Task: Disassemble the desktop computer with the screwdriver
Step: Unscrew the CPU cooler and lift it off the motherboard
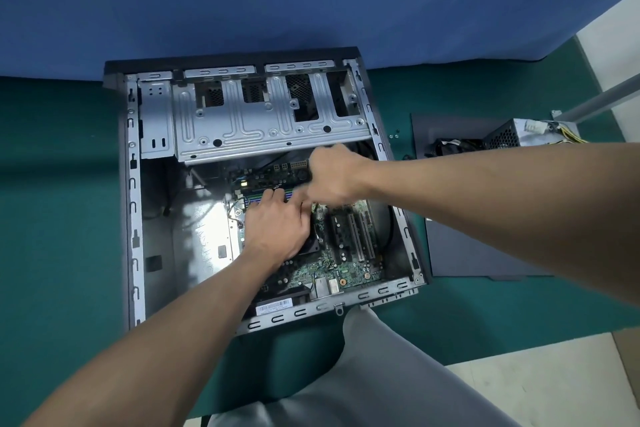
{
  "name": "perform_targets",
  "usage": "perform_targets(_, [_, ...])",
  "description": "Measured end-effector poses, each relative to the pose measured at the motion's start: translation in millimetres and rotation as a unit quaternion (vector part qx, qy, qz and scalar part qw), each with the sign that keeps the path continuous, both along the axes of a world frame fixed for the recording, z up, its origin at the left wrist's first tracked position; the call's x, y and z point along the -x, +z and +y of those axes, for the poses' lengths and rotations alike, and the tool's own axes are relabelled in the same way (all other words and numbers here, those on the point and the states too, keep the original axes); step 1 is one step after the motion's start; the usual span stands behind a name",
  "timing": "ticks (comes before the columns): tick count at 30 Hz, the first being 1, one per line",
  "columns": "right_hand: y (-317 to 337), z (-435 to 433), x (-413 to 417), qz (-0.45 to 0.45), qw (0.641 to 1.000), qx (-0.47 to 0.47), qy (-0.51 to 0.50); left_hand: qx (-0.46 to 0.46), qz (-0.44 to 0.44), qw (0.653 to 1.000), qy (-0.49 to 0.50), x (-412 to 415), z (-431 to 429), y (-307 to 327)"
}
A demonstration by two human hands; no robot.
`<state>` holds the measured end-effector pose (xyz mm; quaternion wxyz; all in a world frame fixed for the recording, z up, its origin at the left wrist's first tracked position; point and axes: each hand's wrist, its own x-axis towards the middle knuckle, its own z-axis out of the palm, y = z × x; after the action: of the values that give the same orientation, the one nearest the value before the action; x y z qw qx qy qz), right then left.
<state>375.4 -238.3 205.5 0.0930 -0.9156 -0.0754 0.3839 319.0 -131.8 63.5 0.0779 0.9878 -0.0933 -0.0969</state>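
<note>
Case [133, 184] lies open on its side on the green surface [62, 218], centre of view. Motherboard [346, 270] sits inside, in the near right part. Left hand [277, 222] rests on the board, fingers stretched forward, loosely flat, gripping nothing visible. Right hand [334, 177] is above the board's far edge, just below the drive cage [263, 128]. It is curled like a fist but blurred, so cannot tell if it holds anything. Side panel [467, 253] lies flat right of the case. PSU [519, 133] sits at the panel's far end. Screws [394, 133] lie between case and panel.
</note>
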Motion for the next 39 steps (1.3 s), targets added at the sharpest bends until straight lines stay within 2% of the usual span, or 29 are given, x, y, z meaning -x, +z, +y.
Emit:
perform_targets(2, [-2.0, 0.3, -7.7, 0.109, 0.967, -0.028, -0.23, -0.003, -0.001, 1.0, 0.007, 0.6, 0.0, 1.0])
perform_targets(3, [-1.0, 0.7, -7.6, 0.165, 0.943, -0.02, -0.287, -0.004, 0.0, 1.0, 0.008, 0.5, -0.3, 1.5])
perform_targets(4, [-1.2, 1.1, -6.4, 0.193, 0.936, -0.014, -0.295, -0.002, 0.001, 1.0, 0.008, 0.3, -0.8, 2.0])
perform_targets(5, [-2.2, 1.2, -6.1, 0.188, 0.944, -0.018, -0.269, 0.001, 0.002, 1.0, 0.007, 0.1, -0.8, 2.3])
perform_targets(6, [-3.5, 1.3, -5.1, 0.148, 0.965, -0.022, -0.215, 0.004, 0.002, 1.0, 0.006, 0.0, -0.6, 2.6])
perform_targets(8, [-2.0, 3.5, 2.5, 0.039, 0.997, 0.039, -0.045, 0.009, 0.005, 1.0, 0.007, -0.2, -0.2, 3.8])
perform_targets(10, [0.3, 2.7, 7.7, -0.034, 0.988, 0.111, 0.102, 0.01, 0.006, 1.0, 0.003, -0.4, 0.0, 4.9])
perform_targets(12, [3.0, 1.7, 8.6, -0.079, 0.95, 0.143, 0.266, 0.009, 0.011, 1.0, 0.002, -0.3, -0.3, 5.1])
perform_targets(15, [4.9, 0.0, 10.9, -0.134, 0.853, 0.133, 0.487, 0.007, 0.01, 1.0, 0.002, -1.2, -0.4, 2.4])
perform_targets(17, [4.8, -4.2, 14.2, -0.157, 0.8, 0.116, 0.567, 0.008, 0.01, 1.0, 0.002, -1.2, -0.3, 2.0])
perform_targets(19, [3.5, -10.2, 18.5, -0.171, 0.792, 0.109, 0.576, 0.011, 0.008, 1.0, 0.001, 0.0, -0.6, 3.3])
perform_targets(20, [3.5, -13.4, 19.4, -0.175, 0.803, 0.109, 0.559, 0.008, 0.006, 1.0, 0.001, 0.3, -0.6, 3.8])
perform_targets(22, [4.4, -19.4, 21.0, -0.164, 0.861, 0.098, 0.472, 0.007, 0.001, 1.0, -0.001, 0.8, 0.3, 4.3])
perform_targets(25, [1.4, -30.1, 21.4, -0.121, 0.952, 0.076, 0.27, 0.007, 0.0, 1.0, -0.02, 1.8, 3.6, 6.4])
perform_targets(27, [-0.3, -37.4, 23.9, -0.094, 0.982, 0.056, 0.155, 0.005, 0.017, 0.999, -0.038, 1.5, 6.2, 7.2])
perform_targets(33, [-9.0, -72.2, 35.9, -0.096, 0.994, -0.044, -0.035, 0.002, 0.059, 0.992, -0.109, 6.3, 14.4, 14.8])
perform_targets(39, [-29.5, -82.6, 58.5, -0.182, 0.951, -0.165, -0.187, 0.012, 0.077, 0.992, -0.103, 24.8, 19.8, 28.2])
